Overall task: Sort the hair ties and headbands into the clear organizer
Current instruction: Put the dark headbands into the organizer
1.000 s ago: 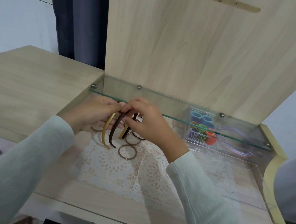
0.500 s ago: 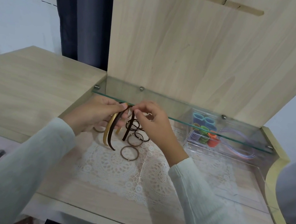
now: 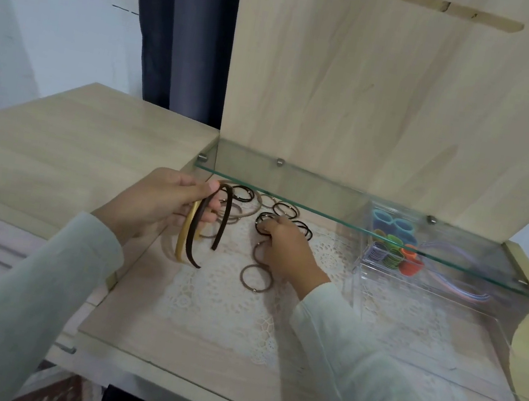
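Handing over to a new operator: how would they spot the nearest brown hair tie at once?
Below the glass shelf lies a white lace mat. On it, just in front of the right hand, is a brown hair tie. Of all the ties it lies nearest the camera, a whole ring in plain view.

The headbands (image 3: 187, 240) are gold and dark brown, the hair ties (image 3: 254, 291) black and taupe, the doily (image 3: 221, 308) white with a lace pattern, the sleeves (image 3: 381, 392) pale mint, the curtain (image 3: 186, 32) navy, the panel (image 3: 376, 96) light wood grain — and the clear organizer (image 3: 431, 296) shows blue, green, orange and lilac inside.
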{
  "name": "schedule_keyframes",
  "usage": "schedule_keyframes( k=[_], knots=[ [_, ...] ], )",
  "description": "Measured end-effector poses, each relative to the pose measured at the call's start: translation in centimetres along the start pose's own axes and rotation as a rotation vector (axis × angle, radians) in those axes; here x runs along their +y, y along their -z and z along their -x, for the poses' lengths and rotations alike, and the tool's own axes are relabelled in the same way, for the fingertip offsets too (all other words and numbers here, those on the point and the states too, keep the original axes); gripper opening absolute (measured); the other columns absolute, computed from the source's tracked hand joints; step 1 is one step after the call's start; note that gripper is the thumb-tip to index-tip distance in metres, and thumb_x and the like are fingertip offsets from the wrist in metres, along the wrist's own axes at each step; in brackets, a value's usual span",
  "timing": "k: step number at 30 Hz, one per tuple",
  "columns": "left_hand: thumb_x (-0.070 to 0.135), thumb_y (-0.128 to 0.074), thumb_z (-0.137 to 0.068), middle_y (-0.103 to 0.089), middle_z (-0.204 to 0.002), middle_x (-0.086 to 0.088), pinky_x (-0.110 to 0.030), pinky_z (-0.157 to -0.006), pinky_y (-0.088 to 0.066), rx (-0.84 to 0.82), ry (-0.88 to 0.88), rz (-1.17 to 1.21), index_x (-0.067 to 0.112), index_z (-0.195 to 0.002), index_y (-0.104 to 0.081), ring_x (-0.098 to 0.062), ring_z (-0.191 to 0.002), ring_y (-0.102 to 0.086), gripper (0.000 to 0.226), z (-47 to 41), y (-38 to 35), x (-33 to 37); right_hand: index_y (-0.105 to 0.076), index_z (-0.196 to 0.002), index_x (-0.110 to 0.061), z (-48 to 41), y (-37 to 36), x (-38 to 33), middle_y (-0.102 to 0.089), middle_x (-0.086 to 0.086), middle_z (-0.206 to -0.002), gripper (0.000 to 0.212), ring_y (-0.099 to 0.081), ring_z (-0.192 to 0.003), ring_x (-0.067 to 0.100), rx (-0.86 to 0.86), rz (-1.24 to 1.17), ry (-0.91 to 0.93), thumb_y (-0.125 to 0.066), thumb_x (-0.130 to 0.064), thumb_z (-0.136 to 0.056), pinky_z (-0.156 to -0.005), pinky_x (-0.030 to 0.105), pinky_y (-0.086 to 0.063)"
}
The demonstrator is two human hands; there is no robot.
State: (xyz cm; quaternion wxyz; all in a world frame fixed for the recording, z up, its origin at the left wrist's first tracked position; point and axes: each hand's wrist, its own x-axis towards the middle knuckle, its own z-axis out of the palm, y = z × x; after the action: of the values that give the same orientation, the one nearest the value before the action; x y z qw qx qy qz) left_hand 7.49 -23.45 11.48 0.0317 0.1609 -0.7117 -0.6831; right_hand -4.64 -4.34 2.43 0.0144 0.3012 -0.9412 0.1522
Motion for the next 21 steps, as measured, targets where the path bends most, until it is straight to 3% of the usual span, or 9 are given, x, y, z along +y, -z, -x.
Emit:
schedule_keyframes(
  k=[4, 8, 14, 18, 21],
  knots=[
    [0.028, -0.063, -0.094, -0.075, -0.080, -0.003, -0.024, -0.064, -0.060, -0.014, 0.019, 0.006, 0.005, -0.096, -0.070, -0.011, -0.068, -0.072, 0.024, 0.1, 0.5, -0.1, -0.047, -0.139, -0.021, -1.6, -0.7, -1.1, -0.051, 0.012, -0.123, 0.048, -0.047, -0.115, 0.033, 0.068, 0.092, 0.036, -0.047, -0.013, -0.091, -0.088, 0.039, -0.043],
    [0.024, -0.063, -0.094, -0.074, -0.078, -0.002, -0.023, -0.062, -0.059, -0.025, 0.047, 0.060, 0.001, -0.102, -0.069, -0.010, -0.066, -0.071, 0.025, 0.4, 0.7, -0.1, -0.032, -0.146, -0.027, -2.3, -0.7, -1.3, -0.036, 0.014, -0.138, 0.066, -0.036, -0.126, 0.034, -0.034, 0.219, -0.006, -0.052, -0.009, -0.086, -0.100, 0.046, -0.037],
    [0.024, -0.062, -0.094, -0.075, -0.080, -0.004, -0.023, -0.059, -0.059, -0.010, 0.061, 0.098, -0.001, -0.105, -0.069, -0.010, -0.064, -0.071, 0.028, 0.6, 0.8, -0.2, -0.052, -0.120, -0.013, -2.2, -0.6, -1.0, -0.044, 0.012, -0.126, 0.032, -0.041, -0.117, 0.033, 0.058, 0.294, 0.031, -0.049, -0.010, -0.088, -0.098, 0.043, -0.036],
    [0.025, -0.062, -0.094, -0.075, -0.084, -0.006, -0.023, -0.057, -0.058, -0.005, 0.065, 0.105, -0.001, -0.105, -0.069, -0.011, -0.066, -0.071, 0.029, 0.6, 0.9, 0.0, -0.059, -0.111, -0.011, -1.5, 0.1, -0.5, -0.050, 0.009, -0.122, 0.023, -0.045, -0.113, 0.031, 0.131, 0.248, 0.083, -0.050, -0.011, -0.091, -0.094, 0.042, -0.040],
    [0.027, -0.063, -0.094, -0.075, -0.082, -0.005, -0.024, -0.058, -0.059, -0.001, 0.068, 0.097, 0.001, -0.101, -0.070, -0.010, -0.065, -0.071, 0.028, 0.6, 0.8, 0.1, -0.059, -0.108, -0.011, -0.5, 0.7, 0.0, -0.054, 0.007, -0.118, 0.019, -0.051, -0.107, 0.030, 0.179, 0.178, 0.120, -0.049, -0.009, -0.092, -0.082, 0.038, -0.042]
  ],
)
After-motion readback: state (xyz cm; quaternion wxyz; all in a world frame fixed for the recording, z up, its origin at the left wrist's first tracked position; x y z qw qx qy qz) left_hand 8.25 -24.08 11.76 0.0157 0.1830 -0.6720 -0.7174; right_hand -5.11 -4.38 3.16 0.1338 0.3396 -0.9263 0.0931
